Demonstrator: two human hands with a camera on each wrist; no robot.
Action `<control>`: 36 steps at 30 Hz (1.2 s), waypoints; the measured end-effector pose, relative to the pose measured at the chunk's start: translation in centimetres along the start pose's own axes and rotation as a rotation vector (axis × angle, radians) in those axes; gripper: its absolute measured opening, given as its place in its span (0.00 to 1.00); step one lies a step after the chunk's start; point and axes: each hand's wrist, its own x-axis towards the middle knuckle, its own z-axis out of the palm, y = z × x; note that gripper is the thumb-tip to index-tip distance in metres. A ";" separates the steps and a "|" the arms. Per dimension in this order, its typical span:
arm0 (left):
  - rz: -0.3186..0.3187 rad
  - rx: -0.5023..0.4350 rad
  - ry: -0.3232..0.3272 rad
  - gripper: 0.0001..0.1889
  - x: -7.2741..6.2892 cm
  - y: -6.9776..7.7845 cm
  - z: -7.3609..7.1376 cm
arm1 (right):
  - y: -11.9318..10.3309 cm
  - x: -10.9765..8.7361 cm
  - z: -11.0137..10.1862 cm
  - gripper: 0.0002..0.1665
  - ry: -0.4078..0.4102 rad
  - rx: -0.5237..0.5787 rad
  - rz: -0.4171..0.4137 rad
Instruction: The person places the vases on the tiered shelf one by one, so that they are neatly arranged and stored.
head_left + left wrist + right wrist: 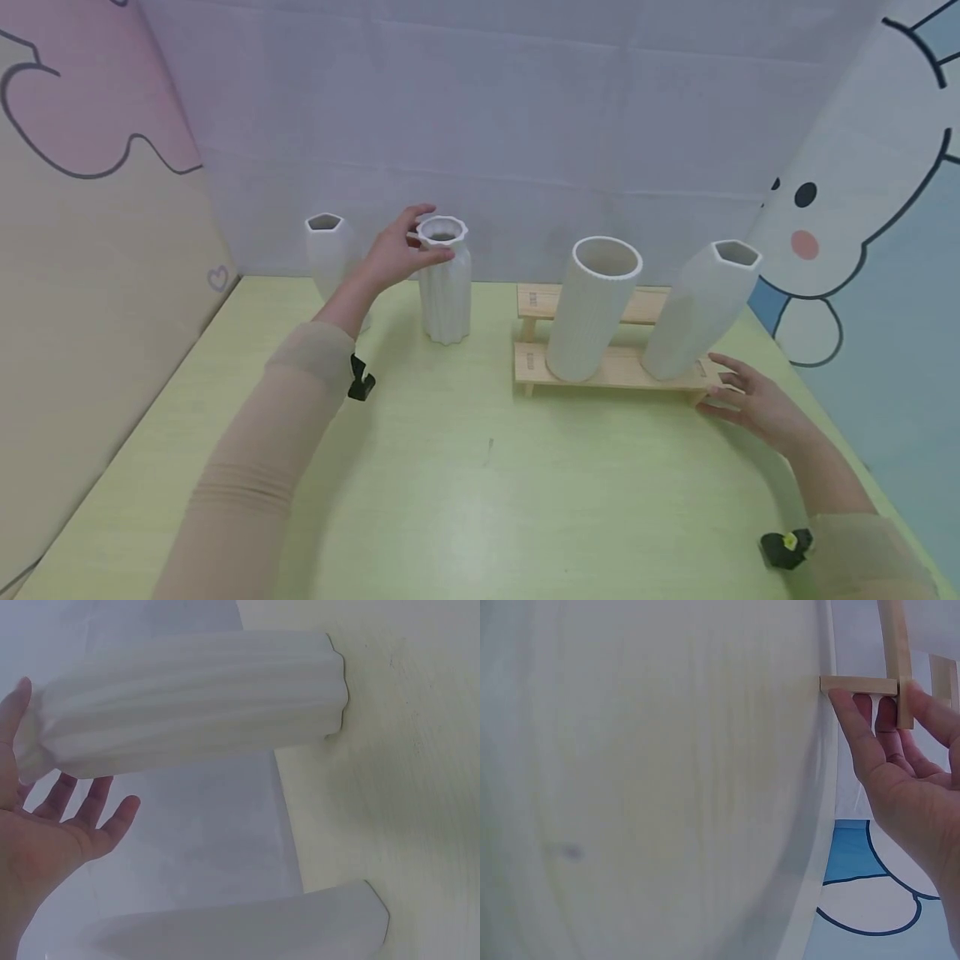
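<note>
Left hand (393, 252) on a ribbed vase (447, 292), right hand (759, 408) on a wooden rack (534, 367)

The ribbed vase is upright near the back edge of the table (450, 492). The left thumb and fingers part just enough to hold its neck. An angular vase (327, 254) stands nearer the back left corner. The right hand, half open, pinches the rack's right end; the lower step carries a round vase (592, 321) and a second angular vase (697, 312).

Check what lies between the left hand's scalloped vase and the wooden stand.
In the head view, only bare tabletop separates the scalloped vase from the wooden stand.
</note>
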 end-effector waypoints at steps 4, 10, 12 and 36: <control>-0.007 -0.005 0.003 0.47 0.2 0.1 0.0 | -0.1 0.0 0.0 0.45 0.004 0.001 0.005; -0.006 -0.025 -0.010 0.46 0.4 0.1 0.1 | -0.2 -0.1 0.0 0.46 0.009 0.004 0.013; -0.005 -0.043 -0.017 0.45 0.4 0.0 0.1 | -0.2 -0.1 0.1 0.45 0.009 0.005 0.012; -0.053 -0.109 -0.007 0.41 0.2 1.1 0.4 | 0.3 -0.3 -0.7 0.41 -0.004 -0.018 -0.013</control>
